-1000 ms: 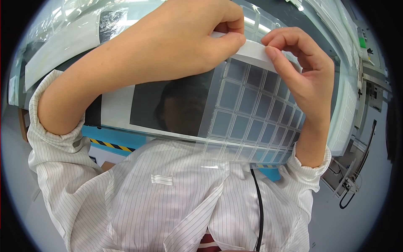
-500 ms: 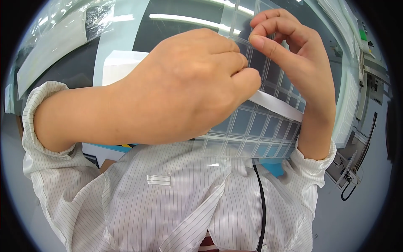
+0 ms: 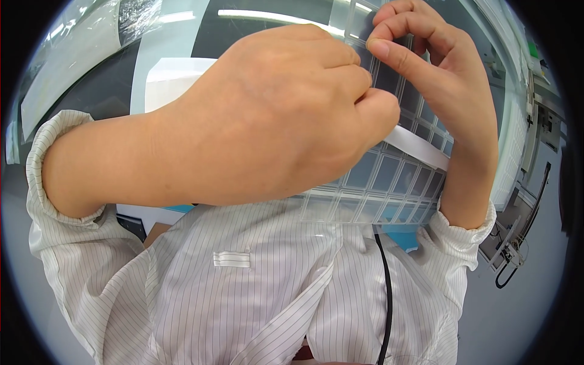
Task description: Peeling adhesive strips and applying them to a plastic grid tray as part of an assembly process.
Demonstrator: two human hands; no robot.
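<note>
Observed from beside the worker. Glossy dark worktop point(image 3: 225, 42), overhead lights mirrored in it. Gridded clear sheet point(image 3: 371, 170) toward the worker's right, its near edge at the striped smock point(image 3: 182, 292).

Left hand point(image 3: 298, 109): above the left part of the grid, back upward, fingers curled under. Fingertips hidden; cannot tell what, if anything, its grip holds. Right hand point(image 3: 432, 61): over the far part of the grid, thumb and forefinger tips pressed together; any thin film between them is too fine to make out.

White piece point(image 3: 167, 85) left of the left hand, partly covered by it. White strip point(image 3: 420, 146) crosses the grid from behind the left hand to near the right wrist; contact with the sheet unclear.

Handling, my judgement: keep the strip flat and evenly tensioned, move both hands at one pace, use light fingertip pressure. Main risks: creasing the strip, flexing the thin-looking grid.
</note>
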